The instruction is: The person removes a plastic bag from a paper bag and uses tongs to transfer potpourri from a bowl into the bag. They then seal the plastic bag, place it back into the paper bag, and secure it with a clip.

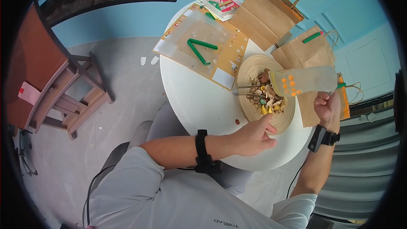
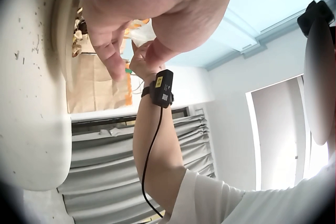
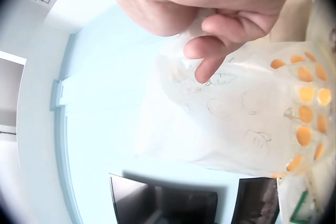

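My right hand (image 1: 325,107) grips the far end of a translucent bag (image 1: 316,79) with orange dots. The bag lies on its side in the air, its mouth over the right part of a round woven plate (image 1: 292,121). In the right wrist view, curled fingers pinch the bag (image 3: 226,113). On the plate is a pile of mixed dry pieces (image 1: 266,95), brown, pale and yellow, with metal tongs (image 1: 248,87) at its left side. My left hand (image 1: 254,138), fingers loosely extended and holding nothing, is at the plate's near edge; the left wrist view shows this hand (image 2: 152,8) closer.
Brown paper bags (image 1: 265,15) stand behind and right of the plate. A patterned mat (image 1: 222,70), a translucent sheet with green sticks (image 1: 202,44) and a small white tray (image 1: 222,6) lie on the white round table (image 1: 182,89). A wooden chair (image 1: 72,97) stands left.
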`<state>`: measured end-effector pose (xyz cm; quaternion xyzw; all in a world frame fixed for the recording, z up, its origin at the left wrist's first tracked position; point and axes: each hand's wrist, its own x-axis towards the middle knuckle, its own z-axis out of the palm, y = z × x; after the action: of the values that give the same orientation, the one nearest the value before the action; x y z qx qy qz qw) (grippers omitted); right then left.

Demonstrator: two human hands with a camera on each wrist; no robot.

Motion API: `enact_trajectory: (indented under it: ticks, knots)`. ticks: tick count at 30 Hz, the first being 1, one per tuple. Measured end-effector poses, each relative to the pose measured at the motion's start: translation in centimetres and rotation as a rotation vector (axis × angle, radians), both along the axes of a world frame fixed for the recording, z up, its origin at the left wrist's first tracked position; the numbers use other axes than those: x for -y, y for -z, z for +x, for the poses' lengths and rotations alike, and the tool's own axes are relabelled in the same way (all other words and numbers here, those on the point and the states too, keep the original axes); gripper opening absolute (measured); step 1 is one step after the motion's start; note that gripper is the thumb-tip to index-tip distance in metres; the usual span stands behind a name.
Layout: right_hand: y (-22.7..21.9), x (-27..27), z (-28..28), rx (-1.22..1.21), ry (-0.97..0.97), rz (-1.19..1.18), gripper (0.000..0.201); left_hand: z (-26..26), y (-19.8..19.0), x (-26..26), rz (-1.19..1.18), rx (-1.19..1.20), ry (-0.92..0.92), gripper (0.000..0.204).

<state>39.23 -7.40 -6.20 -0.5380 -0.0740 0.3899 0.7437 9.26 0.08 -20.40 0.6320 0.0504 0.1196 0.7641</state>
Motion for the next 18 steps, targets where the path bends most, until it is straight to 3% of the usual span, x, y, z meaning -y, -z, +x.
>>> enact_trajectory:
  ticks: [11,17,18]
  knots:
    - [-0.5,0.4,-1.1,-0.032,0.102,-0.022,0.019,0.3,0.5,-0.1,0.016,-0.001,-0.006,0.091]
    - [0.2,1.3,-1.8,-0.124,0.101,0.075,0.021,-0.4,0.7,0.9,-0.013,-0.008,0.043,0.089]
    - [0.2,1.2,-1.1,-0.125,0.030,0.119,0.021,0.0,0.4,0.2,0.001,0.001,0.039,0.089]
